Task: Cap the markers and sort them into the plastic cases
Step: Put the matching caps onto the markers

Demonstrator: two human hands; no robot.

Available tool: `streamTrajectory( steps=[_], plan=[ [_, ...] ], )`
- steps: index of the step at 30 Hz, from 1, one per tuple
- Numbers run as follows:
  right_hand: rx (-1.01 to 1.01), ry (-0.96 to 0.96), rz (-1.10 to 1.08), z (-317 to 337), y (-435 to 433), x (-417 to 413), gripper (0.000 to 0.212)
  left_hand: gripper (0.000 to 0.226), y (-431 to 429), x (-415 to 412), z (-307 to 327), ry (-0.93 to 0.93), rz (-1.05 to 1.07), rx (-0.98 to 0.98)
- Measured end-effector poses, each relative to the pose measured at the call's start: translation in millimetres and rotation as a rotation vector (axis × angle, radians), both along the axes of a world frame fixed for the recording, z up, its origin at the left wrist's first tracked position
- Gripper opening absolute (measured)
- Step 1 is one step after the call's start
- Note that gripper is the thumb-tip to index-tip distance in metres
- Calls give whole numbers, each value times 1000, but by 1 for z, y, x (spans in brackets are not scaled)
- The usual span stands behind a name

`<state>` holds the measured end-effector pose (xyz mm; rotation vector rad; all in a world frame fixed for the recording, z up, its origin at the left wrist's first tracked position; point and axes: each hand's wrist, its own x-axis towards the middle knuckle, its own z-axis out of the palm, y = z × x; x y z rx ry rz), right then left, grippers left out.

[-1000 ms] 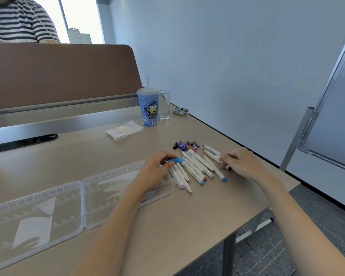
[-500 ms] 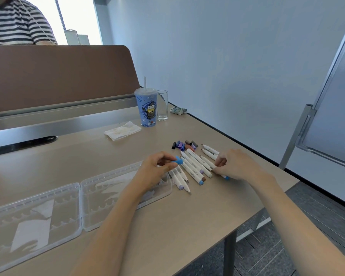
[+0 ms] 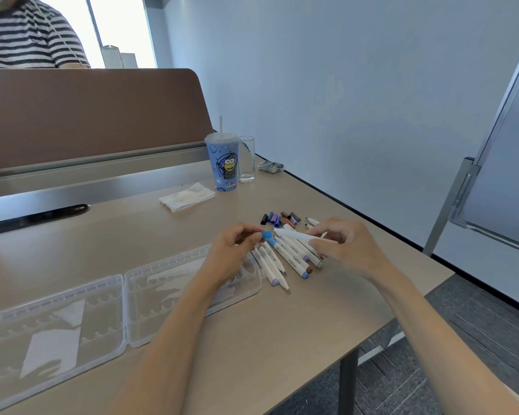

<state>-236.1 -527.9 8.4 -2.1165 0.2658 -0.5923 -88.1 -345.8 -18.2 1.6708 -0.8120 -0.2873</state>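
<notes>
Small blue cap (image 3: 266, 234) beside marker (image 3: 297, 236) tip

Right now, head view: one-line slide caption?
Left hand pinches a blue cap beside the white marker held in the right hand, near loose markers and an open plastic case.

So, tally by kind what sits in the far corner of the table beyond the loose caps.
Blue cup with straw: 1
Clear glass: 1
White napkin: 1
Small packet: 1
Total: 4
</notes>
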Motion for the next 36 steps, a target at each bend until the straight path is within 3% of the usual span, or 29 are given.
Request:
streamTrajectory(
  steps=[15,23,31,36],
  plan=[
    [-86,-17,-15,-9,-1,5,17,23,-1,-2,1,-40,-30,1],
    [7,-95,-91,-22,15,9,23,20,-1,-9,3,-69,-12,3],
    [-173,-107,-107,-31,15,-2,17,18,-11,-18,-3,-248,20,157],
    [-283,66,-147,-12,-11,4,12,20,-44,-9,21,-292,-100,219]
  ],
)
